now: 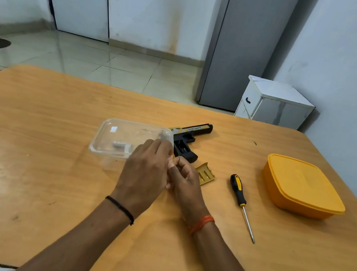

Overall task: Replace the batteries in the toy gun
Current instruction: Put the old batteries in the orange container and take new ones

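Note:
The black and yellow toy gun (189, 138) lies on its side on the wooden table (37, 140), with the battery bay in its grip uncovered. Its yellow battery cover (205, 176) lies loose just in front of the grip. My left hand (143, 174) and my right hand (186, 184) meet in front of the gun, fingers curled toward each other. My right hand's fingers pinch something small and pale against my left hand; most of it is hidden. My left hand's fingers are hidden behind its back.
A clear plastic container (114, 137) with small white pieces inside stands left of the gun, partly under my left hand. A black and yellow screwdriver (240, 198) lies to the right. An orange lidded box (301, 186) sits near the table's right edge.

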